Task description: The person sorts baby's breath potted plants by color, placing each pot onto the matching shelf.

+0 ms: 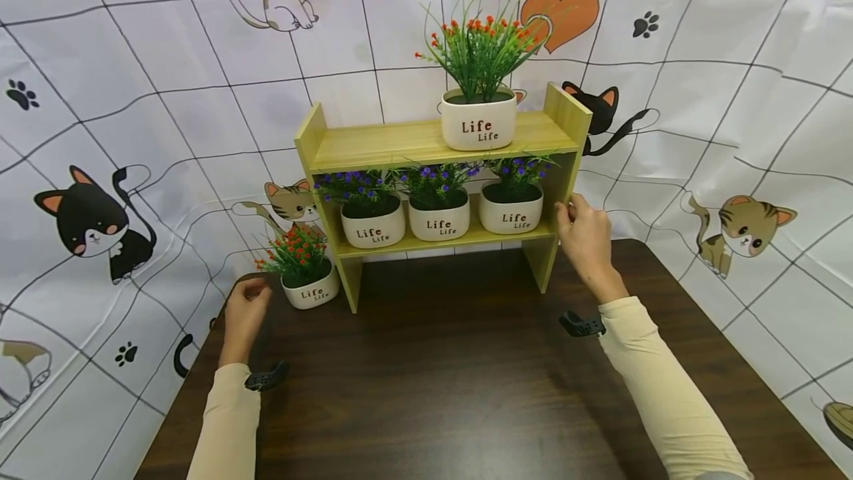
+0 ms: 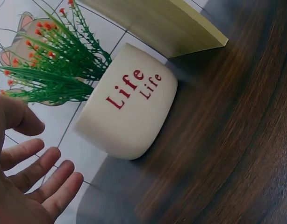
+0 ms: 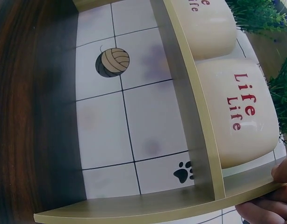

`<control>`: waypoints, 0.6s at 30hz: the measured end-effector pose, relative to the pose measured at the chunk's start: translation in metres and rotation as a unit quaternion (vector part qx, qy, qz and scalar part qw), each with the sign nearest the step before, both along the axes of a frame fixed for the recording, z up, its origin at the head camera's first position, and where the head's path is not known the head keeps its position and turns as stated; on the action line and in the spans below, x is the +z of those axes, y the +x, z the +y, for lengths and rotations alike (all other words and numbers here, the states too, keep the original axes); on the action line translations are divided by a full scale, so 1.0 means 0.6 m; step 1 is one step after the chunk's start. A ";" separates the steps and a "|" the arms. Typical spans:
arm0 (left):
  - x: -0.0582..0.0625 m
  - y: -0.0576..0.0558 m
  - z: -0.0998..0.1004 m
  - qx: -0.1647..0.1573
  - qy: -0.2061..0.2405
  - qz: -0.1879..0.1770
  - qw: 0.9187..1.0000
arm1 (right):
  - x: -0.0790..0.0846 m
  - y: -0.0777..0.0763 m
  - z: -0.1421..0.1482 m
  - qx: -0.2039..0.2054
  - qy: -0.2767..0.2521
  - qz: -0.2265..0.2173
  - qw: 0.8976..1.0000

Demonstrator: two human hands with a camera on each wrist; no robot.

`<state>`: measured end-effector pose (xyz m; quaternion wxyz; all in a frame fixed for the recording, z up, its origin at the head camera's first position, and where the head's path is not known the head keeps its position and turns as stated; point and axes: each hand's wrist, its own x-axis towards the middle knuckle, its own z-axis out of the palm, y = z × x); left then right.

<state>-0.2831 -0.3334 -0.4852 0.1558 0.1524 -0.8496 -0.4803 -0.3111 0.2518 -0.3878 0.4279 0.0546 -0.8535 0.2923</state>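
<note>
My right hand pinches the right side panel of a small wooden shelf. In the right wrist view the thumb lies on the panel's inner face, with the other fingers outside it. To the left, my left hand is held beside a white pot of red flowers on the table. Its fingers are spread and loosely bent, holding nothing. That pot, lettered "Life", stands just left of the shelf's left leg.
Another red-flowered pot stands on the top shelf, right of centre. Three pots of purple flowers, including the middle one, line the lower shelf. A brown table bears the shelf, and a cat-patterned wall covering rises behind.
</note>
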 end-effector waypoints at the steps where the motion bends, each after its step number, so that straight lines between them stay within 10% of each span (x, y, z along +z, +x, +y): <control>1: -0.002 -0.004 0.001 -0.012 0.010 -0.008 1.000 | 0.000 -0.001 0.000 -0.001 0.001 0.000 1.000; 18: -0.046 -0.042 0.030 -0.124 0.077 -0.060 0.988 | -0.004 -0.004 0.001 -0.001 0.005 0.002 1.000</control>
